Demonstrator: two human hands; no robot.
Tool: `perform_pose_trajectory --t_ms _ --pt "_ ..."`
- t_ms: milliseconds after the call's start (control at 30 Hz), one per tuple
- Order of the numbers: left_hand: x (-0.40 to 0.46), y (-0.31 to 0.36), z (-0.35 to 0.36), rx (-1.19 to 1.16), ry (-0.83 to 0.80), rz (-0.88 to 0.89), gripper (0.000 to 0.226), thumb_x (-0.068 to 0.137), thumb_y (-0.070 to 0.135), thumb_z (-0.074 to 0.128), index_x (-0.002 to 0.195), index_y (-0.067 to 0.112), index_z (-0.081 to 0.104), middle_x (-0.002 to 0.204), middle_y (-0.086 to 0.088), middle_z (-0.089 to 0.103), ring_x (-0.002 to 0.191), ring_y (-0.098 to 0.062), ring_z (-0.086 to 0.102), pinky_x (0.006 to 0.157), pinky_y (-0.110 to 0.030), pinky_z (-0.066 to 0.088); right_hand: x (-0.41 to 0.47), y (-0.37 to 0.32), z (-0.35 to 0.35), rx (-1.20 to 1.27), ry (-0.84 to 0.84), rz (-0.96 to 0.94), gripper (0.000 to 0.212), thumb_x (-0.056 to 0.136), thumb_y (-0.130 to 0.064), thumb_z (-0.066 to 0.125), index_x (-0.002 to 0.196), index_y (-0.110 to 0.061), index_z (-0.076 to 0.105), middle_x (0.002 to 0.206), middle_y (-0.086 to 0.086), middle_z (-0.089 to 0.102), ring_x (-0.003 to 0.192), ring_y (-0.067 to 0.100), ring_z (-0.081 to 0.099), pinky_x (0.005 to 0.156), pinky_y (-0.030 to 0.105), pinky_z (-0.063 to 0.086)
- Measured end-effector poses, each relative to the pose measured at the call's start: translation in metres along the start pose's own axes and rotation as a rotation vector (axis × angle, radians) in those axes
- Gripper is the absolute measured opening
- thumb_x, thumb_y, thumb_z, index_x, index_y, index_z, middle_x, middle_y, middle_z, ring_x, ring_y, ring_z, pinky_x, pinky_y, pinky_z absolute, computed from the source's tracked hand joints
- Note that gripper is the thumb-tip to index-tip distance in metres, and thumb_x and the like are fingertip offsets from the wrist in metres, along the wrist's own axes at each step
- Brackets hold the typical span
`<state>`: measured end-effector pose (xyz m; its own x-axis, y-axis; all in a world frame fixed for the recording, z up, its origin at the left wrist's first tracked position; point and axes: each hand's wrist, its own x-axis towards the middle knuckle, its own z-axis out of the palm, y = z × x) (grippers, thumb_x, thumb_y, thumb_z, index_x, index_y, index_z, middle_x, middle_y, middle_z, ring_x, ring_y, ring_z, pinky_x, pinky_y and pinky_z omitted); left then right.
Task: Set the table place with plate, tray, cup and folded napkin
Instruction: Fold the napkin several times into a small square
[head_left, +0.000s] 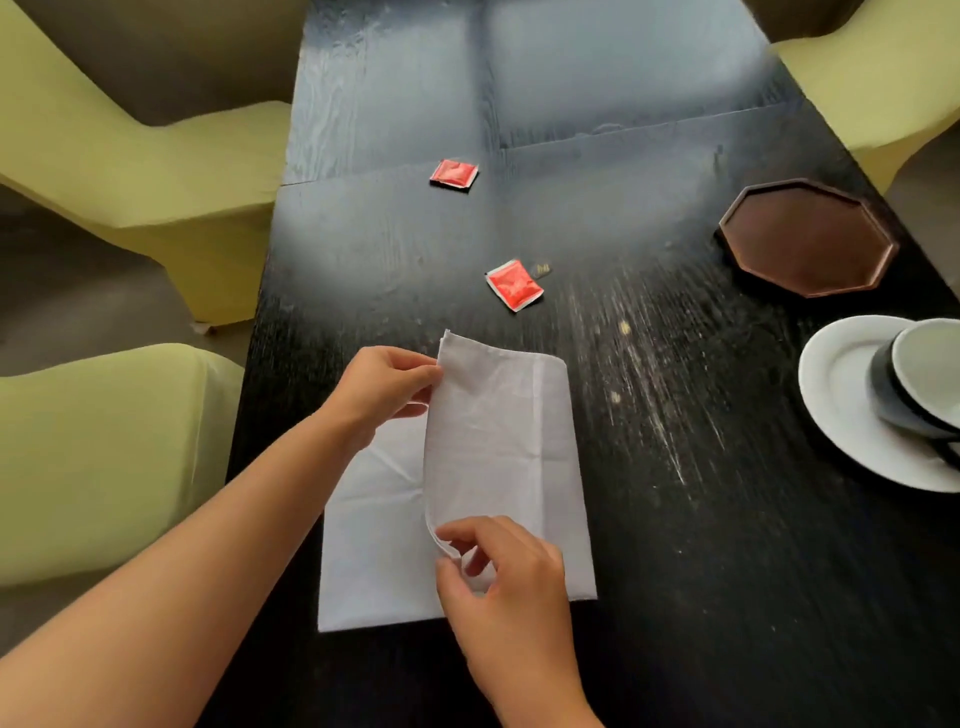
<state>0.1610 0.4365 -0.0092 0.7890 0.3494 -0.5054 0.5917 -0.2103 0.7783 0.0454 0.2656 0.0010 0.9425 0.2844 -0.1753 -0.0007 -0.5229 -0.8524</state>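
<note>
Nearest, the right hand (498, 566) pinches the near end of the lifted edge of one white cloth napkin (498, 447), thumb and forefinger closed on the hem, the other fingers loosely curled. Just beyond, the left hand (387, 384) pinches the far corner of that same edge — the two grips together keep the flap taut, apparently so it can be laid over as a straight fold. It lies in the middle of the black wooden table (675, 571), partly folded. Off to the right sits one white round plate (836, 395) carrying what look like two stacked dark-sided cups (924, 384), parked aside for later. Farther on lie two red sachets (514, 286) — and one brown octagonal tray (808, 236)
</note>
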Motion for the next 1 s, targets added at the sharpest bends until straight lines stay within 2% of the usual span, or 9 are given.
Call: perform_pose_trajectory --t_ms 133,233,300,533,700,900,1000 --pt "-0.005 -0.026 -0.036 0.029 0.043 -0.025 0.014 0.085 0.012 0.064 0.078 0.02 0.073 0.071 0.006 0.071 0.057 0.001 0.065 0.048 -0.011 0.05 -0.005 -0.013 0.033 -0.019 -0.033 0.0 0.015 0.078 -0.017 0.068 0.083 -0.031 0.066 0.075 -0.021 0.059 0.07 0.0 0.055 0.086 0.02 0.041" --pt "-0.007 -0.048 -0.054 0.088 0.093 -0.035 0.011 0.084 0.013 0.065 0.08 0.02 0.072 0.073 0.007 0.069 0.063 -0.001 0.065 0.054 -0.017 0.048 -0.007 -0.02 0.056 -0.079 -0.083 -0.016 0.011 0.08 -0.021 0.067 0.082 -0.032 0.064 0.079 -0.017 0.061 0.068 -0.004 0.051 0.084 0.009 0.03" --pt "-0.006 -0.063 -0.062 0.125 0.147 -0.018 0.007 0.083 0.014 0.066 0.085 0.017 0.073 0.075 0.008 0.068 0.068 -0.004 0.065 0.057 -0.019 0.045 -0.008 -0.023 0.069 -0.11 -0.094 -0.026 0.011 0.08 -0.022 0.066 0.083 -0.033 0.064 0.08 -0.017 0.06 0.069 -0.005 0.05 0.083 0.007 0.027" --pt "0.002 -0.094 -0.082 0.211 0.217 0.031 0.008 0.081 0.017 0.068 0.077 0.019 0.074 0.073 0.007 0.07 0.068 -0.006 0.066 0.067 -0.021 0.051 -0.01 -0.023 0.1 -0.231 -0.087 -0.04 0.019 0.071 -0.012 0.072 0.076 -0.029 0.065 0.072 -0.014 0.059 0.065 -0.004 0.049 0.079 0.013 0.03" --pt "0.0 -0.105 -0.083 0.25 0.221 0.028 0.008 0.08 0.019 0.067 0.076 0.018 0.075 0.077 0.004 0.072 0.078 -0.013 0.066 0.079 -0.035 0.055 -0.016 -0.019 0.109 -0.316 -0.09 -0.075 0.031 0.055 -0.009 0.082 0.069 -0.03 0.063 0.063 -0.014 0.058 0.057 0.001 0.055 0.071 0.014 0.033" --pt "-0.002 -0.108 -0.079 0.297 0.262 0.02 0.01 0.08 0.02 0.065 0.074 0.021 0.073 0.078 0.005 0.07 0.081 -0.016 0.065 0.081 -0.04 0.055 -0.02 -0.009 0.118 -0.339 -0.112 -0.084 0.036 0.049 -0.012 0.086 0.067 -0.032 0.062 0.06 -0.015 0.057 0.055 -0.001 0.055 0.069 0.012 0.032" --pt "-0.003 -0.108 -0.076 0.346 0.287 0.025 0.009 0.08 0.02 0.062 0.076 0.02 0.07 0.078 0.004 0.068 0.082 -0.019 0.064 0.078 -0.039 0.054 -0.022 -0.008 0.122 -0.364 -0.177 -0.07 0.03 0.055 -0.016 0.082 0.072 -0.032 0.065 0.065 -0.015 0.059 0.062 0.002 0.058 0.07 0.02 0.038"
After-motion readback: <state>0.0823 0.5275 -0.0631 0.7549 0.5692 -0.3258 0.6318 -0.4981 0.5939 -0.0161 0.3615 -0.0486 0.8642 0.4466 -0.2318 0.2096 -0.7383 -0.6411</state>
